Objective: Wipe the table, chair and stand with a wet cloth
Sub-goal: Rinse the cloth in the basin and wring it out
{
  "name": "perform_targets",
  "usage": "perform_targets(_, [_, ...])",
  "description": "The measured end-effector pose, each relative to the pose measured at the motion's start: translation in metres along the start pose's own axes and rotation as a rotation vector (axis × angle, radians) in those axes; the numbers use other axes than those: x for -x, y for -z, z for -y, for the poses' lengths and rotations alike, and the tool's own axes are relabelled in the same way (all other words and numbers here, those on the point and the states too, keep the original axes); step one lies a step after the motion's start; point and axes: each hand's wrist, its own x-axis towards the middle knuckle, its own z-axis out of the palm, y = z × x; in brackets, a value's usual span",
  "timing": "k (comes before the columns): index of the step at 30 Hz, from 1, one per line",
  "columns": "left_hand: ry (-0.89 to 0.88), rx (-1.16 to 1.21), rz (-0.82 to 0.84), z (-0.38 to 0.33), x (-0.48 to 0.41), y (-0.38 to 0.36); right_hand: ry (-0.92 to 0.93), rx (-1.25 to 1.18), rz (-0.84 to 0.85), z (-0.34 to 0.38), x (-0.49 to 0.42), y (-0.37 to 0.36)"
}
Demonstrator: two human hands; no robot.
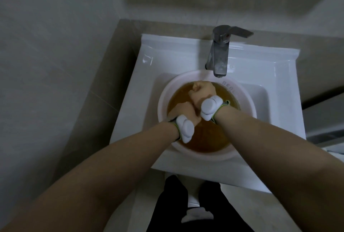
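Observation:
A pale pink basin (248, 107) sits in the white sink (279, 71) under the tap. A brown-orange wet cloth (206, 138) and water fill it. My left hand (184, 111) is a closed fist low in the basin, bunched on the cloth. My right hand (202, 90) is a closed fist just beyond it, near the basin's far rim, also gripping the cloth. The two fists almost touch. Each wrist carries a white padded band. The fingers are hidden beneath the hands.
A chrome tap (219, 55) with its lever turned right stands behind the basin; no water runs from it. Grey tiled walls close in at left and behind. My dark trousers (186, 209) show below the sink's front edge.

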Motion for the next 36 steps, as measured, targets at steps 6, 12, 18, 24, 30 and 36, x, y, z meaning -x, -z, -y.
perform_targets(6, [-0.121,-0.034,-0.076,0.015,-0.006,-0.015,-0.174,-0.141,-0.028,-0.013,0.006,-0.007])
perform_targets(12, [-0.199,-0.067,-0.022,0.01,-0.006,-0.007,-0.222,-0.213,0.073,-0.022,0.003,0.006])
perform_targets(18, [-0.207,-0.123,-0.075,0.008,-0.004,-0.008,-0.168,0.034,0.249,-0.023,0.007,0.012])
perform_targets(24, [-0.177,0.093,-0.045,0.006,0.005,-0.018,-0.15,-0.15,0.245,-0.028,0.013,0.015])
perform_targets(30, [0.007,0.77,0.027,0.029,0.019,-0.012,-0.198,-0.552,0.336,-0.028,0.034,0.025])
perform_targets(36, [-0.193,0.766,-0.084,0.04,0.021,0.021,-0.169,-0.754,0.258,-0.021,0.039,0.041])
